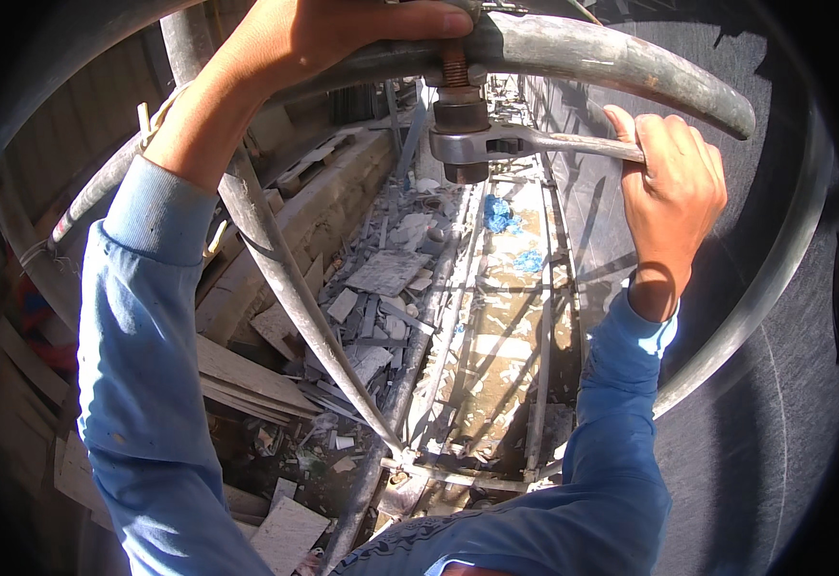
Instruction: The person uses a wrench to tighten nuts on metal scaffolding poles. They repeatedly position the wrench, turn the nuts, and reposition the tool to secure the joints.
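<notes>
A grey metal scaffold pipe (592, 56) crosses the top of the view. My left hand (343, 27) is closed over it, the thumb stretched across to a clamp and the other fingers cut off by the upper edge. Below the pipe hangs a rusty threaded bolt (454, 67) with a dark socket (462, 115) around its lower end. A ratchet wrench (525, 141) has its head at this socket and its handle reaching right. Wrapped round the handle's end is my right hand (674, 187), its fingers closed.
A diagonal pole (280, 254) runs down beside my left arm. Far below, broken slabs and rubble (386, 274) lie along a low wall (290, 206). Blue crumpled plastic (501, 215) rests on the sunlit ground. A dark grey panelled wall (727, 384) rises at right, with a curved pipe (765, 312) before it.
</notes>
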Motion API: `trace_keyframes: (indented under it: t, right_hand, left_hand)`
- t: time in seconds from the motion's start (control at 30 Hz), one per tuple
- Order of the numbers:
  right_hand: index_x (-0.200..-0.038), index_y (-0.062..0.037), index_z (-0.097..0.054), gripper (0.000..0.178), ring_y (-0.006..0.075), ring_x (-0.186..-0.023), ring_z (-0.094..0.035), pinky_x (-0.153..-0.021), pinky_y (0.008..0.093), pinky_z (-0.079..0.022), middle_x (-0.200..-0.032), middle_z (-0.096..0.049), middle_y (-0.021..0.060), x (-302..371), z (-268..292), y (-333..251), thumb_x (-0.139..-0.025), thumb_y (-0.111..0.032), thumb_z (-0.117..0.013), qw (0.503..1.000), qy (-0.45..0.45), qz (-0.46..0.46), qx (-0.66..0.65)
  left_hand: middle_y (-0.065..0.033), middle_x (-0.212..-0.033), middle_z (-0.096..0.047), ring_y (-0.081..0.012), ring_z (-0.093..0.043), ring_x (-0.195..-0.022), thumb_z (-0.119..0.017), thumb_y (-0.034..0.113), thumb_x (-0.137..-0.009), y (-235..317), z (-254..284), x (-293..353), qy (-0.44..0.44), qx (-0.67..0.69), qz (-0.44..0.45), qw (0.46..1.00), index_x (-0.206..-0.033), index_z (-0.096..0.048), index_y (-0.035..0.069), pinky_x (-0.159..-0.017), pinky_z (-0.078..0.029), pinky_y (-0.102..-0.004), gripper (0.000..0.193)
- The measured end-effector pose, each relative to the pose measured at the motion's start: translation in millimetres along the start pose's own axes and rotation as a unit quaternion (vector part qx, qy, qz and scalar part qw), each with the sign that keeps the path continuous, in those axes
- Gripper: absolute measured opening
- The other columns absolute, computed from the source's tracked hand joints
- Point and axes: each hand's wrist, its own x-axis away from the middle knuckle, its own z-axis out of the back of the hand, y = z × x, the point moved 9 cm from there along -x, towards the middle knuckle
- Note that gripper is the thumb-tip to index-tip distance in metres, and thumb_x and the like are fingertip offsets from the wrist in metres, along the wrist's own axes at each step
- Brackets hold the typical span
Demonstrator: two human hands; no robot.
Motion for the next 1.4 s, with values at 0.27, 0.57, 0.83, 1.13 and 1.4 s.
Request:
trace_keyframes:
  t: [0.27,0.57,0.83,1.13,1.4]
  right_hand:
    - [-0.081,-0.0021,-0.065,0.013,0.0278,-0.068,-0.063,-0.066,0.037,-0.049,-0.07,-0.061,0.013,33.3,-185.1,-19.7,-0.086,-0.012,-0.072,0.862,-0.023,-0.233,-0.45]
    - [-0.101,-0.0064,-0.069,0.014,0.0144,-0.085,-0.067,-0.074,0.0305,-0.052,-0.089,-0.071,0.0053,36.5,-209.2,-105.8,-0.088,-0.011,-0.065,0.745,-0.068,-0.196,-0.634]
    - [-0.091,-0.0057,-0.064,0.049,0.0281,-0.072,-0.063,-0.068,0.0408,-0.049,-0.081,-0.066,0.0099,13.3,-96.7,-0.9,-0.065,-0.038,-0.091,0.946,0.144,-0.066,-0.284]
    - [-0.088,-0.0093,-0.069,0.04,0.0208,-0.066,-0.059,-0.059,0.0328,-0.043,-0.074,-0.06,0.0019,18.5,-44.8,-25.3,-0.074,-0.046,-0.078,0.991,0.072,0.068,-0.091]
    - [-0.097,-0.0086,-0.068,0.022,0.0187,-0.073,-0.061,-0.068,0.0312,-0.044,-0.081,-0.065,0.0035,-5.8,0.3,-39.8,-0.081,-0.021,-0.077,0.979,0.075,0.19,-0.027]
  left_hand:
    - [-0.0087,-0.105,-0.069,-0.016,-0.061,-0.087,-0.089,0.023,-0.072,1.8,1.2,3.2,0.01,0.036,0.012,0.999,-0.12,-0.065,0.001,-0.074,-0.049,-0.031,0.057]
    - [-0.0098,-0.109,-0.068,-0.0186,-0.062,-0.098,-0.09,0.021,-0.072,-6.1,-3.8,-1.3,0.003,0.119,-0.047,0.992,-0.119,-0.064,0.0,-0.084,-0.051,-0.033,0.058]
    - [-0.0102,-0.109,-0.068,-0.0186,-0.061,-0.095,-0.091,0.026,-0.071,-0.3,-1.7,1.2,0.015,0.054,-0.041,0.998,-0.121,-0.063,0.001,-0.082,-0.051,-0.0322,0.063]
    - [-0.0098,-0.107,-0.068,-0.0175,-0.059,-0.081,-0.091,0.029,-0.07,-10.3,6.8,2.6,0.039,0.036,-0.003,0.999,-0.121,-0.065,0.003,-0.069,-0.048,-0.031,0.062]
    - [-0.0113,-0.11,-0.069,-0.0206,-0.064,-0.1,-0.085,0.029,-0.078,12.5,4.1,-3.8,0.02,0.014,-0.094,0.995,-0.119,-0.065,0.002,-0.086,-0.053,-0.0336,0.053]
